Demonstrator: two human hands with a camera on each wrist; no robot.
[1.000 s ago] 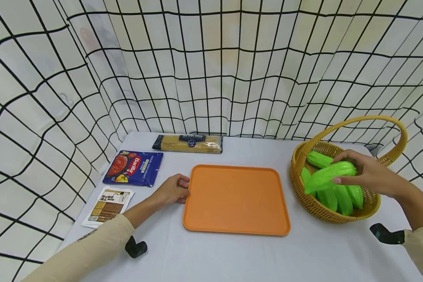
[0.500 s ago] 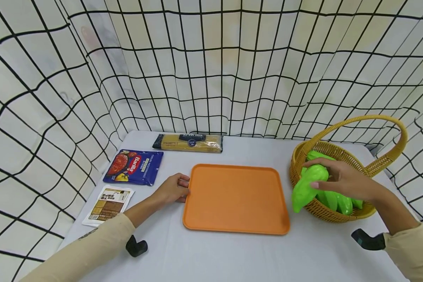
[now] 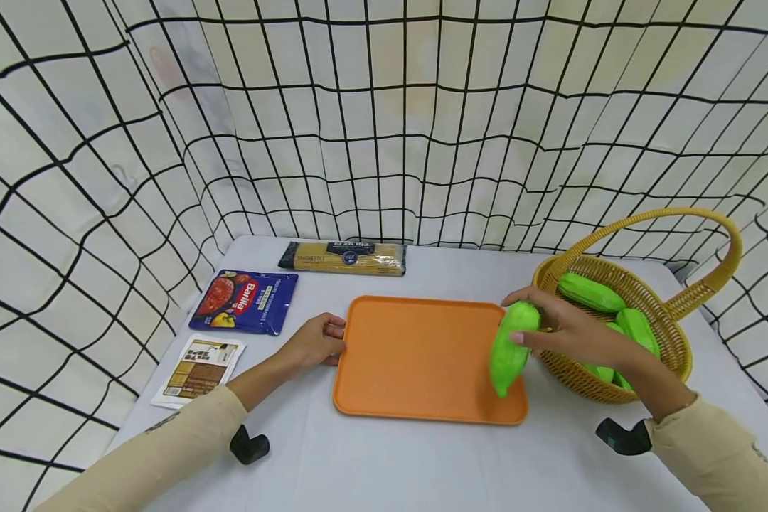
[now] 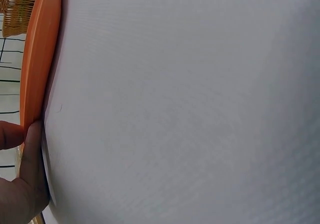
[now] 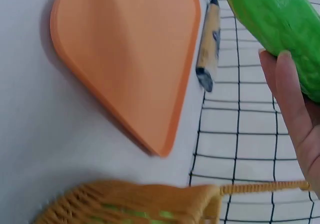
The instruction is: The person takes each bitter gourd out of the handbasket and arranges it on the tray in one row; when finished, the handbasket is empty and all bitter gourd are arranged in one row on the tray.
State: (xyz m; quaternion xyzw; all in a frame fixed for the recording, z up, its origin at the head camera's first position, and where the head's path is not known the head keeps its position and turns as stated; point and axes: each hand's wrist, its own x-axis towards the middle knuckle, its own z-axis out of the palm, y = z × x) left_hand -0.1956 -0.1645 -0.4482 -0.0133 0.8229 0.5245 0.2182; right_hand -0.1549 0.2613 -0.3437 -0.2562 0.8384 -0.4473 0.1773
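My right hand (image 3: 566, 331) holds a bright green bitter melon (image 3: 512, 348) over the right part of the orange tray (image 3: 422, 363), its tapered end hanging down. In the right wrist view the bitter melon (image 5: 280, 24) looks bumpy, with a finger and thumb against it. My left hand (image 3: 311, 343) pinches the tray's left edge; in the left wrist view, digits (image 4: 32, 149) touch both sides of the rim. Right of the tray stands a wicker basket (image 3: 678, 355) with several more green bitter melons (image 3: 640, 328) inside.
At the back lies a spaghetti pack (image 3: 352, 259). On the left are a blue Barilla pouch (image 3: 246, 302) and a white-and-brown packet (image 3: 198, 370). The basket's tall handle (image 3: 697, 213) arches up. Black netting (image 3: 397, 135) over pale cloth encloses the back and sides of the white table (image 3: 384, 462).
My right hand has carried the bitter melon left and out from the basket to above the tray, turning its pointed end downward. The left hand stays at the tray's edge.
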